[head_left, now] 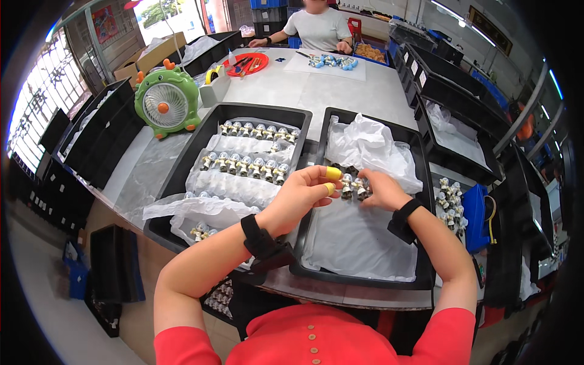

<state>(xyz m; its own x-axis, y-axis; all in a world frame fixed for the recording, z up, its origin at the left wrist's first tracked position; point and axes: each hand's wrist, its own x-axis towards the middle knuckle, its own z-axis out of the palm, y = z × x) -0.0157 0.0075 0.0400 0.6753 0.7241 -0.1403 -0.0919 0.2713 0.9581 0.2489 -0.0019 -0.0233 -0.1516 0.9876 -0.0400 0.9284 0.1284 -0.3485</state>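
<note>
Over the right-hand black tray (359, 281), my right hand (384, 190) has its fingers closed around a small figurine (363, 187) with a white head and dark base. Another figurine (347, 186) stands upright next to it. My left hand (301, 198) is just left of these, yellow covers on its thumb and index finger, the tips apart with nothing visible between them. Crumpled white sheeting (371, 146) lies at the tray's far end, and a flat white sheet (359, 237) lines its near part. In the left-hand black tray (204, 121), rows of similar figurines (246, 165) lie between white sheets.
A green fan (163, 100) stands at the left. More figurines (449, 204) are heaped by a blue bin (477, 216) at the right. Black trays (459, 137) line both sides. Across the table, a person (316, 29) sits behind blue-and-white pieces (331, 61) and a red plate (248, 64) of tools.
</note>
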